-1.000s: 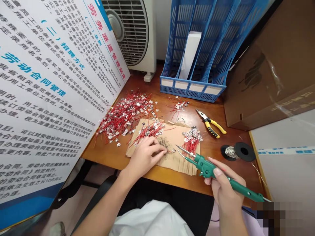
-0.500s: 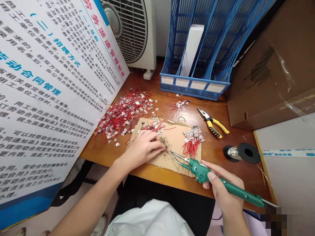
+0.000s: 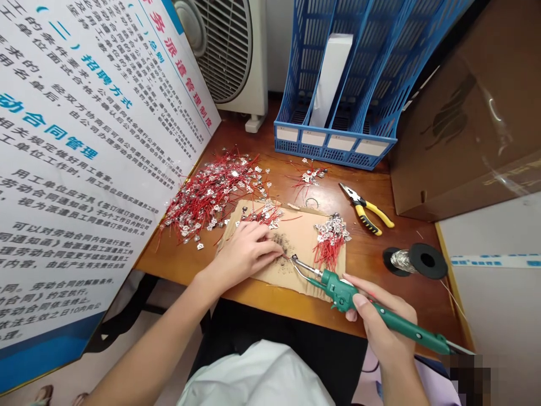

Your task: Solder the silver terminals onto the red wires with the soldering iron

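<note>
My right hand [image 3: 382, 316] is wrapped round a green soldering iron [image 3: 340, 290] with a thin feed tube beside its metal tip. Over the cardboard [image 3: 304, 282], my left hand [image 3: 253, 248] pinches a short red wire [image 3: 286, 256]. The iron's tip meets the small metal piece at the wire's end, close to my left fingertips. Dark specks mark the cardboard there. A bunch of red wires with metal tabs [image 3: 332, 239] lies on the cardboard's right side. More such wires [image 3: 266, 214] sit behind my left hand, partly hidden by it.
A large heap of red wires [image 3: 211, 192] spreads at the left, with a smaller group [image 3: 310, 175] at the back. Yellow-black pliers [image 3: 367, 210] and a solder spool [image 3: 416, 262] lie right. Around stand a blue file rack [image 3: 333, 149], a cardboard box [image 3: 465, 124], a fan [image 3: 257, 56] and a printed board [image 3: 84, 169].
Little differs. The view has shifted slightly; both hands keep their places, with the iron's tip still at the end of the red wire.
</note>
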`<control>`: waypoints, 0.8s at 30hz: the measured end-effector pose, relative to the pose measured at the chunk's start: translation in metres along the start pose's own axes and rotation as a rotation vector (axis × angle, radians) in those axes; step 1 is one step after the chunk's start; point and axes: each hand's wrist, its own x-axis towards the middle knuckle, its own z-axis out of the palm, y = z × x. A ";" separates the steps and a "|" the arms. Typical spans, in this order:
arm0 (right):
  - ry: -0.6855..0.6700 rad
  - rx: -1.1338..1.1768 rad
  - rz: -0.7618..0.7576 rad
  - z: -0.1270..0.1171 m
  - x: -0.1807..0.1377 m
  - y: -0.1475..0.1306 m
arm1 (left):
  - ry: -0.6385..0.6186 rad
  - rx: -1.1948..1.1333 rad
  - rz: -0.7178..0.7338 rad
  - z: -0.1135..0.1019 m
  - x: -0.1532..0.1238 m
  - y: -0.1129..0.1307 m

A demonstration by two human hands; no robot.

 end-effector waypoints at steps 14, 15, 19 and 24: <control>0.040 -0.105 -0.074 0.001 -0.002 -0.005 | 0.010 0.017 -0.029 0.002 0.001 0.003; 0.040 -0.121 -0.079 0.001 -0.002 -0.004 | 0.006 0.018 -0.040 0.001 0.001 0.005; 0.032 -0.157 -0.103 -0.001 -0.003 -0.003 | 0.011 0.005 -0.094 -0.003 -0.001 0.016; 0.022 -0.170 -0.100 -0.002 -0.002 -0.002 | 0.052 -0.005 -0.186 0.000 -0.006 0.032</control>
